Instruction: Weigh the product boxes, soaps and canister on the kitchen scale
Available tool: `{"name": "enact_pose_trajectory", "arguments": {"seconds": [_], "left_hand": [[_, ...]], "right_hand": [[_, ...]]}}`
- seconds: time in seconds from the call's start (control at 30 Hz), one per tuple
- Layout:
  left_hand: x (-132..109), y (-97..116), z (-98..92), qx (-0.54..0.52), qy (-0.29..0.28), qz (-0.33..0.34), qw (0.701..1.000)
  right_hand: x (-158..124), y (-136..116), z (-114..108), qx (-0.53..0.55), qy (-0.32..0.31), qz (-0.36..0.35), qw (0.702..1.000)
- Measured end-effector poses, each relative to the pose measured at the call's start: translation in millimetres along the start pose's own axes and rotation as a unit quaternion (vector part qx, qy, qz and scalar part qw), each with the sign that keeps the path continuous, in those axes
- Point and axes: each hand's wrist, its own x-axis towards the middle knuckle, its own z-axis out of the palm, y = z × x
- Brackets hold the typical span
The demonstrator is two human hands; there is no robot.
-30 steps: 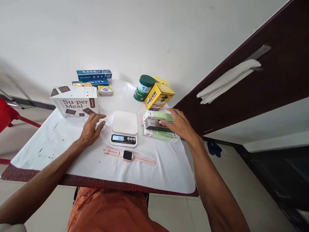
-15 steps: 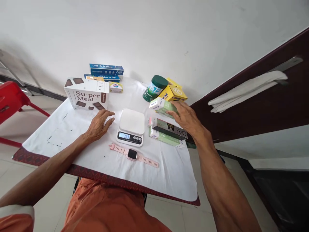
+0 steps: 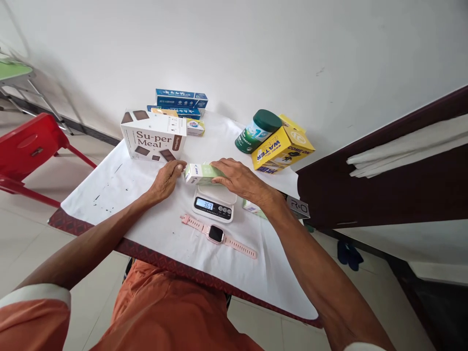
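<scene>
Green-and-white box held over the kitchen scale

The green-and-white box (image 3: 201, 174) is above the white plate of the scale (image 3: 215, 208), its printed white end turned left; whether it touches the plate cannot be told. It looks closed, so its contents are hidden. The right hand (image 3: 239, 179) grips its right part, thumb on the near side and fingers over the top. The left hand (image 3: 168, 180) is at the other end, thumb and fingertips drawn together — whether they touch the box is unclear.

The display reads 363, any decimal point too small to tell. In front of the scale a pink watch (image 3: 215, 234) lies with its strap stretched out. Right of the scale, a dark R&O box (image 3: 298, 207) and a pale green box (image 3: 254, 208) are partly hidden by the right arm.

Farther back, a green tub (image 3: 258, 130) stands with its dark lid on, contents unseen, against a yellow box (image 3: 283, 150). At back left is the Su-per Meal carton (image 3: 153, 141), blue boxes (image 3: 181, 99) behind it.
</scene>
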Motion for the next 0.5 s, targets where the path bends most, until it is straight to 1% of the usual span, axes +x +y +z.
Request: {"name": "enact_pose_trajectory", "arguments": {"seconds": [0.07, 0.17, 0.27, 0.33, 0.4, 0.5], "left_hand": [[1, -2, 1.0, -0.023, 0.006, -0.015, 1.0], [3, -4, 2.1, -0.031, 0.004, -0.017, 0.999], [3, -3, 2.2, -0.039, -0.005, -0.017, 0.999], [2, -2, 1.7, -0.045, -0.006, -0.019, 0.999], [2, -1, 0.9, -0.049, -0.008, -0.024, 0.998], [2, 0, 0.2, -0.06, -0.009, -0.029, 0.998]], "right_hand": [[0, 2, 2, -0.007, -0.001, 0.0, 1.0], [-1, 2, 1, -0.007, 0.001, 0.004, 1.0], [-7, 4, -5, 0.015, 0.027, 0.031, 0.999], [-15, 7, -15, 0.028, 0.072, 0.062, 0.995], [-25, 12, -29, 0.034, 0.137, 0.089, 0.986], [-42, 21, -53, 0.037, 0.244, 0.118, 0.962]]}}
